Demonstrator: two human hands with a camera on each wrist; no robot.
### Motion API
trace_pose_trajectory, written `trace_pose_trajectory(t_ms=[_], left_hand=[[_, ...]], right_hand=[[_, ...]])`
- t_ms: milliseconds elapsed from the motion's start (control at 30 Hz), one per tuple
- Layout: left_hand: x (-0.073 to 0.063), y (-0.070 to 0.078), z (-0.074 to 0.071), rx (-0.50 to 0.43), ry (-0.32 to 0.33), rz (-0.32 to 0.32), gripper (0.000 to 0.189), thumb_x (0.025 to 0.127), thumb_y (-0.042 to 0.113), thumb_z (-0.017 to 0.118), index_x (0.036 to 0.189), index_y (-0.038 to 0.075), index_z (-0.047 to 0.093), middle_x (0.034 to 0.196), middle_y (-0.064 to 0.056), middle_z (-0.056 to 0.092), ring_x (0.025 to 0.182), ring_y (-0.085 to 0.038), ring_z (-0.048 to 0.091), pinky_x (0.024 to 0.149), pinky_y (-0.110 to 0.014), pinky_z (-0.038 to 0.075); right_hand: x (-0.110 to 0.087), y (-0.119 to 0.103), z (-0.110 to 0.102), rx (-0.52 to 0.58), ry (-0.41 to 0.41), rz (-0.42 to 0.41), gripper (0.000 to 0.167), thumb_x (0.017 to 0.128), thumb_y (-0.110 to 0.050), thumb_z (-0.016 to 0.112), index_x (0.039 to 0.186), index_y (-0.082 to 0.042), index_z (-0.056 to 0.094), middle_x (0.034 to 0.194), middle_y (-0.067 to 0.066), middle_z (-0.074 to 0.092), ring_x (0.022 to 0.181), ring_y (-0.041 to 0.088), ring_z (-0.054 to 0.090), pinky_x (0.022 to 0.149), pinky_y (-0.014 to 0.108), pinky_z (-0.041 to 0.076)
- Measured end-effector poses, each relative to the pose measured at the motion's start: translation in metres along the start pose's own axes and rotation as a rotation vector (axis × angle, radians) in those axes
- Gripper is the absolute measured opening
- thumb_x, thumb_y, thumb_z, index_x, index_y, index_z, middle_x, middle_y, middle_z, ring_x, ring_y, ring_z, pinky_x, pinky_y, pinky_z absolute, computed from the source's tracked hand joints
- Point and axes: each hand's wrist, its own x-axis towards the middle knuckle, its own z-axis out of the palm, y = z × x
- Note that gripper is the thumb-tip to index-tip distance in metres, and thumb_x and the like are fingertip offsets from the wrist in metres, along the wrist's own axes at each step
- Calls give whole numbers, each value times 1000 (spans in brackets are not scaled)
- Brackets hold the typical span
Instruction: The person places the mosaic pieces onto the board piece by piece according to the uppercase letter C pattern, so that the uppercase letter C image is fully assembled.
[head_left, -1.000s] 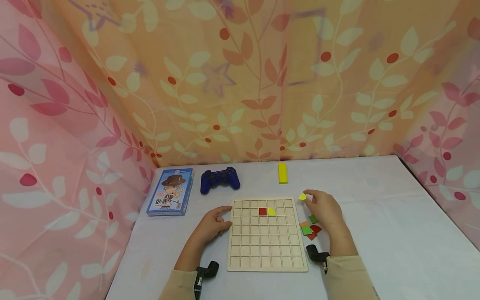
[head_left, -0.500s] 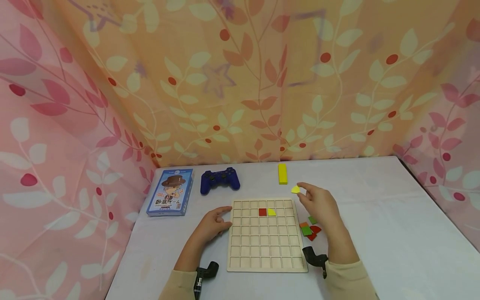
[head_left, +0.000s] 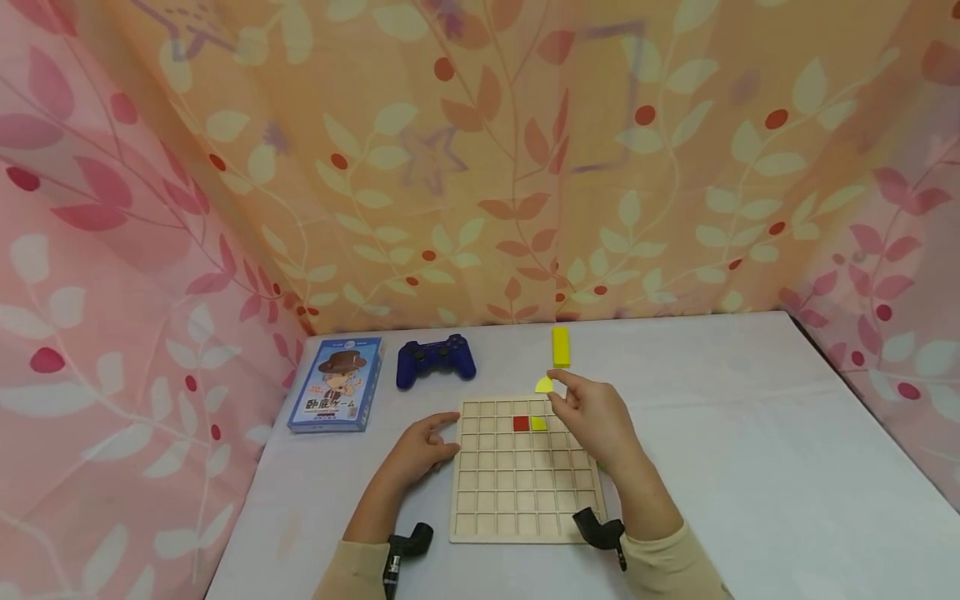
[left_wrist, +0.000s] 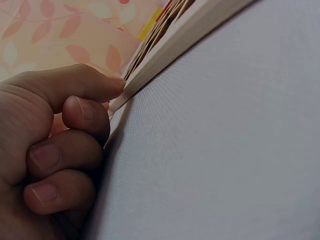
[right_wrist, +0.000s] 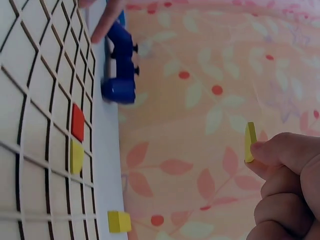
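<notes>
My right hand (head_left: 596,421) pinches a small yellow quarter-round tile (right_wrist: 250,142) between thumb and forefinger, held up over the far edge of a wooden grid board (head_left: 498,479). One red square tile (head_left: 521,423) lies in a cell near the board's far side. Directly right of it, another cell holds a yellow quarter-round tile (head_left: 538,423). At the board's left edge rests my left hand (head_left: 418,446), touching the rim with thumb and forefinger tips; its other fingers (left_wrist: 60,155) are curled in. The loose coloured tiles right of the board are mostly hidden by my right arm.
Behind the board stands a yellow block (head_left: 561,347). A blue game controller (head_left: 437,360) and a blue illustrated box (head_left: 337,385) lie at the back left. White cloth (head_left: 750,433) covers the table, and a floral curtain (head_left: 510,167) hangs behind it.
My right hand has moved left with the yellow tile, from beside the board's far right corner to over its far edge. The left hand stays at the rim.
</notes>
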Motion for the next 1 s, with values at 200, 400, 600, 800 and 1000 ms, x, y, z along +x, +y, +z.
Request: trace_pose_trajectory(t_ms=[200,400,600,800,1000], left_hand=[[-1,-1,-1,4,0,5,59,90,9,76,146,7,56,53,2,49,46,-13,43,49,-26,38],[0,-3,-1,0,-4,12,60,90,9,77,146,6,56,53,2,49,46,-12,43,49,-26,38],[0,-1,-2,-10,-9,-5,60,90,10,77,146,8,56,54,1,50,46,-13,43,48,-26,37],[0,0,-1,-4,-8,-1,60,91,10,77,146,8,56,53,1,50,46,-13,42,48,-26,37],[0,1,0,-11,-3,4,59,90,9,77,146,6,57,53,1,49,45,-12,42,48,-26,36]], right_hand=[[-1,-16,17,44,-3,-33,32,93,-10,73,125,-5,73,53,-12,37,43,2,26,46,23,23],[0,-22,34,73,-41,-27,32,93,-12,74,124,-6,73,53,-12,39,43,1,28,45,22,24],[1,-19,53,42,-112,-2,32,93,-17,76,123,-8,74,54,-13,43,44,3,33,45,23,28],[2,-12,69,18,-189,50,32,93,-19,76,123,-8,74,55,-10,44,45,6,36,45,24,26],[3,-2,81,-20,-232,97,32,93,-19,75,123,-9,74,55,-8,43,46,8,36,46,24,25]])
